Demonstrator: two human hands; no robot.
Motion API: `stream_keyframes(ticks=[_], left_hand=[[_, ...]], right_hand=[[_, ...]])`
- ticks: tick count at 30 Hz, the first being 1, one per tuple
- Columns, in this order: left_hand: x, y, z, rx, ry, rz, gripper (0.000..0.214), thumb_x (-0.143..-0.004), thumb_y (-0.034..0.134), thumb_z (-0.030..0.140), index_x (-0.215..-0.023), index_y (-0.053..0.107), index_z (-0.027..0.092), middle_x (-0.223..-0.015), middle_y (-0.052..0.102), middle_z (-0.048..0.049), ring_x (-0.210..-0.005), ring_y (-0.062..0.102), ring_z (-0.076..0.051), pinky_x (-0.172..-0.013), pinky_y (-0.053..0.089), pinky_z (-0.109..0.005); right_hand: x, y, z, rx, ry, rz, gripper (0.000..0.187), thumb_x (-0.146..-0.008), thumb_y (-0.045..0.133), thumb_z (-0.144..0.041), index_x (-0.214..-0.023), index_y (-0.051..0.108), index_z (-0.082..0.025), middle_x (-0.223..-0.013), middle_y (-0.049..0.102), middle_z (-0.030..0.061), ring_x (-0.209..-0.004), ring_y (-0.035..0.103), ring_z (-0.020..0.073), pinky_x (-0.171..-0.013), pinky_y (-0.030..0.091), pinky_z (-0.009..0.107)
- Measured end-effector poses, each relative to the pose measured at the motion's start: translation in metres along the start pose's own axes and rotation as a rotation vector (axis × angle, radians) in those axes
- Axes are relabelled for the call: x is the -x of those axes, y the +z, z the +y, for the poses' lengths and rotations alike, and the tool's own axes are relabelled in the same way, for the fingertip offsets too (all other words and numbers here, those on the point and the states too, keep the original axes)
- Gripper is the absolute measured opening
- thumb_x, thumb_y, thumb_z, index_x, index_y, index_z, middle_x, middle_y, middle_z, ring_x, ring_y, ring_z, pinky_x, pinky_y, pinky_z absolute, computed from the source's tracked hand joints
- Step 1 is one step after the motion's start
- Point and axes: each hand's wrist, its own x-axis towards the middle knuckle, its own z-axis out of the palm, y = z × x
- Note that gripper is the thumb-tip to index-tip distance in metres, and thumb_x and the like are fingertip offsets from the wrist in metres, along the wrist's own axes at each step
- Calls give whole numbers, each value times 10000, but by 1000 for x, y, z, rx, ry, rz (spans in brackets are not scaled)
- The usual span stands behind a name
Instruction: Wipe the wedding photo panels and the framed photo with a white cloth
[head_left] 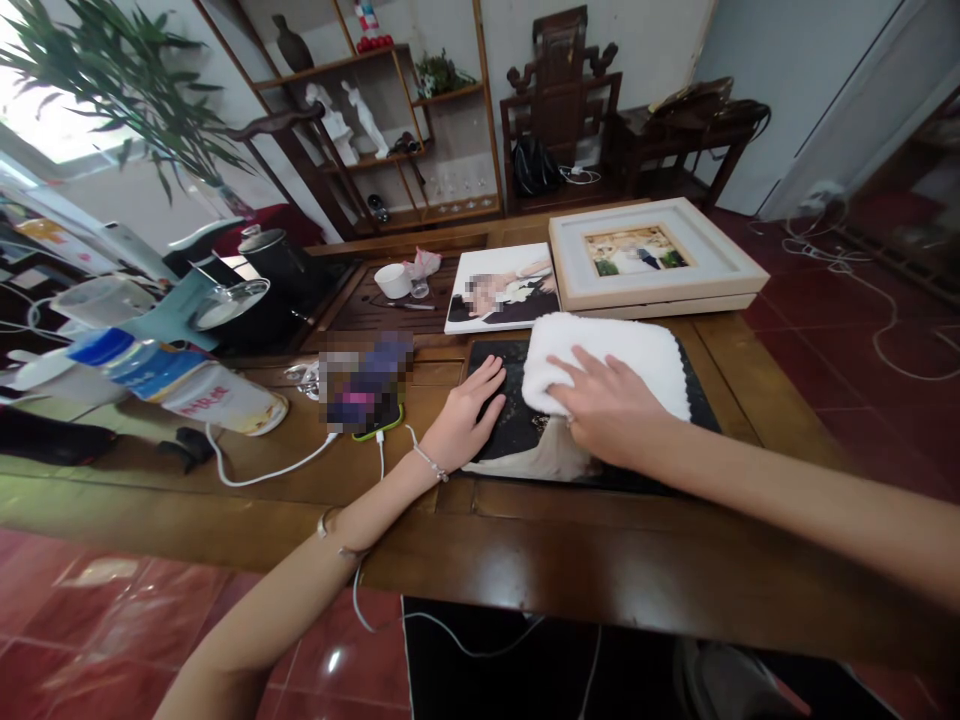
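Note:
A dark photo print (504,418) lies flat on the wooden table (525,545) in front of me. My left hand (466,418) rests on the print's left edge with fingers stretched flat, pressing it down. My right hand (609,405) lies palm down, fingers spread, on a folded white towel (637,352) that covers the print's upper right part. A bracelet sits on my left wrist.
A second photo print (501,288) and a white framed picture (645,255) lie farther back. A phone (367,385) on a white charging cable sits left of my hand, beside a lying plastic bottle (176,378). A kettle, tea tray, white cup (392,280) and shelves stand behind.

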Motion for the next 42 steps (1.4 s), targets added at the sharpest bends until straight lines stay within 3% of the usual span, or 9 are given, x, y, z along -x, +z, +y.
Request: stream_keyframes(ticks=[6, 13, 16, 22, 28, 30, 36, 40, 42], left_hand=[[0, -5, 6, 96, -63, 30, 414, -955, 362, 312, -1315, 491, 153, -1404, 456, -100, -1343, 362, -214, -1127, 295, -450], [1, -10, 11, 188, -107, 153, 468, -980, 259, 370, -1385, 400, 182, -1443, 410, -54, -1356, 342, -182, -1143, 263, -396], [1, -10, 11, 173, -130, 157, 478, -984, 223, 376, -1349, 455, 173, -1403, 467, -58, -1326, 395, -177, -1130, 298, -382], [0, -4, 7, 68, -39, 48, 402, -947, 374, 315, -1270, 540, 144, -1333, 537, -93, -1281, 456, -208, -1094, 364, -412], [0, -2, 5, 22, 29, 30, 394, -913, 429, 240, -1272, 533, 117, -1334, 529, -124, -1301, 428, -221, -1088, 373, -428], [0, -2, 6, 28, 22, 31, 379, -909, 435, 237, -1254, 551, 134, -1335, 530, -116, -1291, 441, -228, -1081, 381, -439], [-1, -4, 8, 30, 22, 22, 317, -906, 438, 213, -1163, 612, 149, -1288, 576, -108, -1235, 508, -241, -1048, 420, -427], [-1, -6, 8, 19, 16, 6, 271, -904, 447, 199, -1086, 641, 150, -1130, 663, -111, -1092, 610, -227, -970, 487, -396], [-1, -6, 7, 18, 24, 0, 292, -905, 442, 197, -1133, 622, 162, -1181, 643, -102, -1152, 576, -228, -1008, 459, -411]], right_hand=[[-27, 3, -4, 25, 58, -21, 477, -777, 445, -121, -1239, 563, -144, -1458, 340, 165, -1306, 264, 463, -938, 318, 661], [22, 7, -53, -101, -410, 75, 285, -830, 485, -214, -1026, 692, -211, -1450, 365, 129, -1313, 256, 462, -982, 233, 691], [46, 2, -61, -163, -498, 44, 253, -817, 513, -244, -984, 699, -209, -1447, 371, 123, -1306, 276, 459, -977, 248, 691], [58, -5, -39, -183, -254, -23, 364, -735, 526, -178, -1075, 657, -188, -1403, 431, 153, -1267, 369, 427, -933, 370, 595], [10, -17, 0, -248, 13, 47, 414, -738, 399, -103, -1083, 612, -182, -1075, 640, 145, -944, 597, 289, -746, 453, 382], [-14, -22, 5, -326, 13, 71, 407, -755, 375, -103, -1085, 597, -189, -1001, 658, 113, -871, 605, 250, -713, 438, 337], [-66, -23, -6, -385, -86, 84, 399, -785, 355, -104, -1111, 570, -185, -1109, 635, 94, -969, 580, 214, -762, 414, 288], [-56, -18, -13, -350, -73, 36, 394, -777, 369, -115, -1103, 581, -173, -1052, 642, 137, -982, 586, 266, -771, 431, 345], [-40, -18, -8, -324, -48, 4, 412, -767, 374, -113, -1119, 578, -174, -1082, 627, 161, -992, 589, 298, -778, 446, 392]])
